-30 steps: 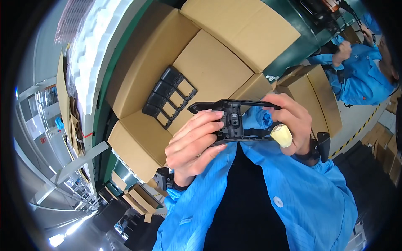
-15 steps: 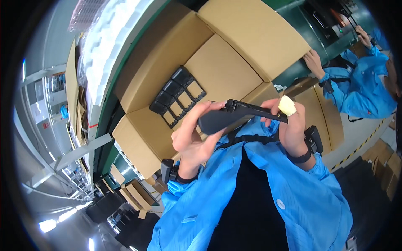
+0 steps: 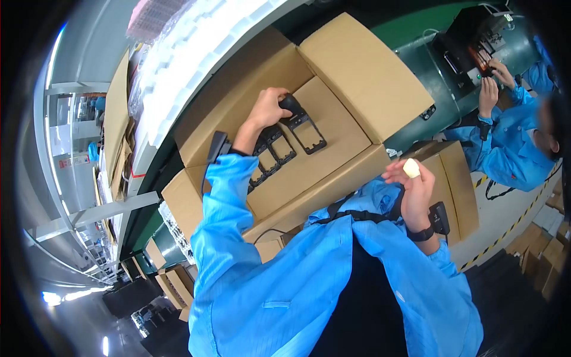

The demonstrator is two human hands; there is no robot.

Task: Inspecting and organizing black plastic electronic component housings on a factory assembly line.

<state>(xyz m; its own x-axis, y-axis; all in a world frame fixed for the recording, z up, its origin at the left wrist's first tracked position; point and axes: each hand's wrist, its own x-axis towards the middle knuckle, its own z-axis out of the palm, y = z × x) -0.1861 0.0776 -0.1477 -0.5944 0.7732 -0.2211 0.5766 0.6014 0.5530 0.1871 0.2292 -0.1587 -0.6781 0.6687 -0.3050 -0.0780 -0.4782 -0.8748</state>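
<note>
My left hand point(image 3: 269, 112) reaches into an open cardboard box point(image 3: 333, 113). Its fingers are closed on the solid end of a black plastic frame point(image 3: 308, 132), whose open rectangular part lies against the cardboard inside. Beside it, partly hidden by my left forearm, several similar black frames point(image 3: 278, 150) lie in a row. Outside the box, at its near right, my right hand point(image 3: 418, 193) is raised with the fingers apart and holds no frame. A pale yellow cover point(image 3: 411, 168), which looks like a finger cot, sits on one of its digits.
White plastic trays point(image 3: 196, 53) are stacked left of the box. At the right, a co-worker in a blue coat point(image 3: 505, 152) has both hands near a black device on a green bench point(image 3: 416, 65). Another cardboard box point(image 3: 453, 184) stands beyond my right hand.
The black frame held between both hands has gone into the box with my left hand, at the right end of the row. My right hand has let go. The co-worker's hand has left the box flap.
</note>
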